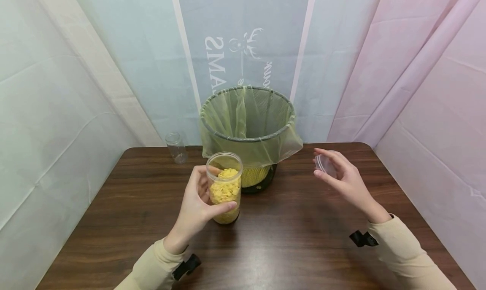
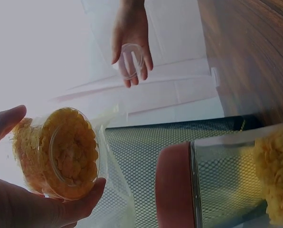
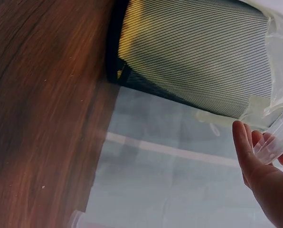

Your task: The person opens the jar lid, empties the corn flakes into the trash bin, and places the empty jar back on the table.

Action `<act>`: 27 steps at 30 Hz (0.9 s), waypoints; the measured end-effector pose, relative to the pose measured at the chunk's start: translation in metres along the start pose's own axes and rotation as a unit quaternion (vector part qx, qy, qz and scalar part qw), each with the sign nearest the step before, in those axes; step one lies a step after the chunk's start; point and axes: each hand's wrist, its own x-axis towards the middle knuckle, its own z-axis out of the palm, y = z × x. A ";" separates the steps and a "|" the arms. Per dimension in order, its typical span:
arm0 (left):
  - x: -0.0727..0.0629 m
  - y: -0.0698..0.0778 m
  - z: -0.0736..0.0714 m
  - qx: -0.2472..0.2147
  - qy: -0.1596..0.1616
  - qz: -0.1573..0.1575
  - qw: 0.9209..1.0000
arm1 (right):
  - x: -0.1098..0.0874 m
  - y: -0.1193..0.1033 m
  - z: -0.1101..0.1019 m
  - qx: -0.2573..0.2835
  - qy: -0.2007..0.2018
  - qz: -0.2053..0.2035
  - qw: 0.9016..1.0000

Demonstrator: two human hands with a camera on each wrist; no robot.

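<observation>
My left hand (image 1: 193,210) grips a clear plastic jar (image 1: 217,216) of yellow flakes, its mouth uncovered and the thumb across its front. From below, the left wrist view shows that jar's base (image 2: 70,154). A clear round plastic piece (image 1: 325,165) sits between the thumb and fingers of my right hand (image 1: 351,184); whether it is a lid or a small container I cannot tell. Between the hands stands a mesh bin (image 1: 262,182) with a pale yellow liner (image 1: 243,149). The held jar overlaps the bin's lower left in the head view.
An upright clear jar (image 1: 176,149) stands at the table's back left. In the left wrist view, another jar (image 2: 227,183) of flakes has a pink lid (image 2: 174,185). Through the bin's mesh, yellow (image 1: 254,176) shows low down. Fabric walls (image 1: 49,134) surround the wooden table (image 1: 296,239).
</observation>
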 end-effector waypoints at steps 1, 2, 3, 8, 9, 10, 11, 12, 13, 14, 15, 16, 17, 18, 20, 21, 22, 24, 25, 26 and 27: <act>0.000 0.001 -0.001 0.002 0.003 -0.001 1.000 | 0.000 -0.003 0.000 -0.013 0.003 -0.001 1.000; 0.000 0.001 -0.002 0.003 0.006 -0.001 1.000 | 0.000 -0.006 0.000 -0.027 0.006 -0.002 1.000; -0.001 0.001 -0.002 0.006 0.009 -0.002 1.000 | 0.000 -0.005 0.000 -0.035 0.008 0.000 0.999; -0.001 0.001 -0.004 0.013 0.015 -0.003 1.000 | -0.001 -0.002 0.001 -0.087 0.019 0.004 0.996; -0.001 0.001 -0.004 0.014 0.015 -0.003 1.000 | -0.001 0.000 0.001 -0.095 0.021 0.004 0.995; -0.001 0.001 -0.004 0.015 0.016 -0.003 1.000 | -0.001 0.002 0.001 -0.104 0.023 0.003 0.994; -0.001 0.001 -0.005 0.016 0.017 -0.002 1.000 | -0.002 0.005 0.001 -0.112 0.026 0.001 0.993; -0.001 0.001 -0.005 0.017 0.019 -0.002 1.000 | -0.002 0.009 0.001 -0.117 0.029 0.003 0.993; -0.001 0.001 -0.006 0.018 0.021 -0.001 1.000 | -0.002 0.014 0.001 -0.120 0.032 0.005 0.992; -0.001 0.001 -0.006 0.018 0.023 -0.001 1.000 | -0.003 0.020 0.001 -0.124 0.034 0.006 0.992; -0.001 0.001 -0.007 0.019 0.026 -0.001 0.999 | -0.003 0.026 0.000 -0.128 0.037 0.009 0.991; -0.002 0.001 -0.008 0.020 0.028 -0.001 0.999 | -0.004 0.031 0.000 -0.134 0.039 0.012 0.990; -0.002 0.001 -0.009 0.021 0.031 -0.002 0.999 | -0.004 0.037 -0.001 -0.139 0.040 0.014 0.989; -0.002 0.001 -0.010 0.021 0.033 -0.003 0.999 | -0.005 0.042 -0.002 -0.142 0.041 0.019 0.989; -0.002 0.001 -0.011 0.020 0.037 -0.004 0.999 | -0.006 0.048 -0.003 -0.147 0.044 0.030 0.988; -0.003 0.001 -0.012 0.021 0.038 -0.004 0.999 | -0.006 0.050 -0.004 -0.151 0.045 0.036 0.987; -0.003 0.002 -0.013 0.022 0.039 -0.003 0.999 | -0.006 0.051 -0.005 -0.154 0.046 0.041 0.986; -0.003 0.002 -0.014 0.024 0.041 -0.002 0.999 | -0.007 0.054 -0.006 -0.159 0.048 0.054 0.985; -0.003 0.002 -0.015 0.025 0.043 -0.001 0.999 | -0.007 0.055 -0.006 -0.164 0.048 0.059 0.983; -0.004 0.002 -0.016 0.025 0.044 0.000 0.999 | -0.007 0.056 -0.007 -0.170 0.048 0.063 0.982; -0.004 0.003 -0.017 0.026 0.046 0.001 0.999 | -0.007 0.057 -0.008 -0.175 0.047 0.065 0.981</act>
